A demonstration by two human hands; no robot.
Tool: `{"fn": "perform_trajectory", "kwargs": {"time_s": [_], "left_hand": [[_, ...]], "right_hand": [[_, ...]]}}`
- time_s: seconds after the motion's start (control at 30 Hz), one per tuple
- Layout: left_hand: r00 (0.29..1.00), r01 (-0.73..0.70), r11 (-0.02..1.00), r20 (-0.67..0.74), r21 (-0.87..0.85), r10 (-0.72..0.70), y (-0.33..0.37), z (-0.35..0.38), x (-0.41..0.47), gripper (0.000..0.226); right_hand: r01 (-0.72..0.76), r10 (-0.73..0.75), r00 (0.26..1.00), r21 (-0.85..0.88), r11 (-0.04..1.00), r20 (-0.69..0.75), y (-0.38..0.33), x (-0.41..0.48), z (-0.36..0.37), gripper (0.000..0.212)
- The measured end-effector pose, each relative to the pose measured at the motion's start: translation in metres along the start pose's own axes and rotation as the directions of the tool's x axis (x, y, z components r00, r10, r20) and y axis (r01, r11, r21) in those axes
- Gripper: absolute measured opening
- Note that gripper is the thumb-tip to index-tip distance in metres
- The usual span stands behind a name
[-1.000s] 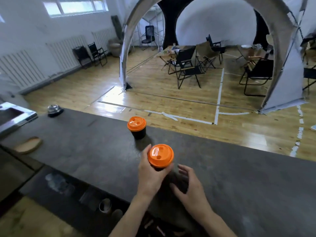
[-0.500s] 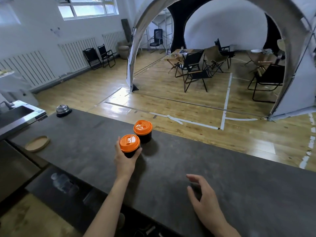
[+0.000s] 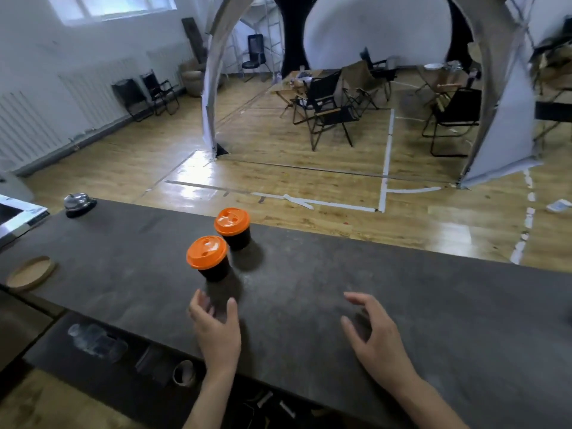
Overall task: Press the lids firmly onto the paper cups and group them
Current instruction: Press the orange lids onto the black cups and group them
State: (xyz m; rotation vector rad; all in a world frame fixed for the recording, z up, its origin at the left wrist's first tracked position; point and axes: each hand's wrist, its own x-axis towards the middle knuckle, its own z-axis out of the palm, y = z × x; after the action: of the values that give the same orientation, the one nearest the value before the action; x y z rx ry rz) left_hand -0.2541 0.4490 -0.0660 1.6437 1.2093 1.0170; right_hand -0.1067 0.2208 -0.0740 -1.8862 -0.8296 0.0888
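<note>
Two dark paper cups stand upright on the grey counter [image 3: 387, 292], left of its middle. The near cup [image 3: 215, 271] has an orange lid [image 3: 206, 252] sitting level on its rim. The far cup [image 3: 239, 240], just behind it and slightly to the right, carries a second orange lid [image 3: 232, 221] and stands close to the counter's far edge. The cups are just beside each other (whether their walls actually touch cannot be told from this angle).

The left hand [image 3: 217, 331] is over the counter on the near side of the near cup, apart from it and holding nothing. Its forearm rises from the near edge with the wrist straight and the back of the hand toward the camera. The thumb is out to the right, and the loosely spread, slightly curved fingertips [image 3: 198, 300] point toward the cup.

The right hand [image 3: 379, 340] is well to the right, also released and empty. Its back is up, its fingers are relaxed and a little bent, and the forefinger reaches toward the far left with the thumb lower down. Whether either hand rests on the counter or hovers just above it cannot be told.

A metal call bell [image 3: 79, 203] sits at the counter's far left corner. A round wooden coaster [image 3: 31, 273] lies flat near the left end.
</note>
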Motion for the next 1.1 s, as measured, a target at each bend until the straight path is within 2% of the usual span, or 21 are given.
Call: {"fn": "perform_trajectory", "kwargs": {"time_s": [0.03,0.1,0.2,0.3,0.37,0.47,0.57,0.67,0.8,0.9,1.0,1.1], "left_hand": [[0.997,-0.070,0.998,0.032,-0.010,0.070,-0.001,0.004,-0.015,0.057],[0.965,-0.181,0.983,0.187,-0.028,0.183,0.003,0.018,-0.043,0.046],[0.852,-0.297,0.952,0.431,-0.072,0.299,0.019,0.056,-0.077,0.042],[0.696,-0.361,0.913,0.596,-0.190,0.400,0.051,0.101,-0.110,0.040],[0.591,-0.416,0.871,0.651,-0.261,0.477,0.075,0.133,-0.134,0.041],[0.387,-0.502,0.781,0.712,-0.371,0.586,0.110,0.182,-0.177,0.044],[0.150,-0.564,0.697,0.774,-0.444,0.615,0.140,0.226,-0.221,0.060],[-0.004,-0.630,0.593,0.765,-0.502,0.644,0.166,0.262,-0.261,0.068],[-0.104,-0.698,0.505,0.770,-0.508,0.630,0.210,0.307,-0.303,0.081],[-0.129,-0.740,0.464,0.779,-0.487,0.613,0.242,0.342,-0.327,0.080],[-0.135,-0.801,0.423,0.817,-0.424,0.561,0.255,0.372,-0.343,0.078],[-0.139,-0.797,0.448,0.846,-0.404,0.515,0.251,0.392,-0.351,0.071]], "right_hand": [[-0.016,0.016,0.999,0.000,1.000,-0.027,0.002,-0.002,-0.006,0.040],[-0.042,0.041,0.996,-0.003,0.999,-0.085,0.005,-0.006,-0.021,0.040],[-0.088,0.088,0.980,0.007,0.996,-0.178,0.008,-0.012,-0.053,0.042],[-0.116,0.107,0.946,-0.010,0.993,-0.305,0.013,-0.025,-0.096,0.042],[-0.144,0.115,0.908,-0.042,0.989,-0.404,0.020,-0.039,-0.130,0.041],[-0.219,0.130,0.807,-0.088,0.972,-0.576,0.029,-0.065,-0.185,0.041],[-0.306,0.124,0.693,-0.134,0.943,-0.710,0.034,-0.094,-0.240,0.041],[-0.415,0.062,0.612,-0.254,0.874,-0.788,0.034,-0.124,-0.291,0.044],[-0.616,-0.100,0.526,-0.459,0.640,-0.845,0.050,-0.157,-0.346,0.050],[-0.714,-0.027,0.546,-0.482,0.509,-0.837,0.071,-0.170,-0.365,0.062],[-0.754,0.034,0.565,-0.499,0.428,-0.824,0.092,-0.177,-0.365,0.070],[-0.778,0.034,0.538,-0.481,0.404,-0.842,0.102,-0.180,-0.364,0.069]]}}
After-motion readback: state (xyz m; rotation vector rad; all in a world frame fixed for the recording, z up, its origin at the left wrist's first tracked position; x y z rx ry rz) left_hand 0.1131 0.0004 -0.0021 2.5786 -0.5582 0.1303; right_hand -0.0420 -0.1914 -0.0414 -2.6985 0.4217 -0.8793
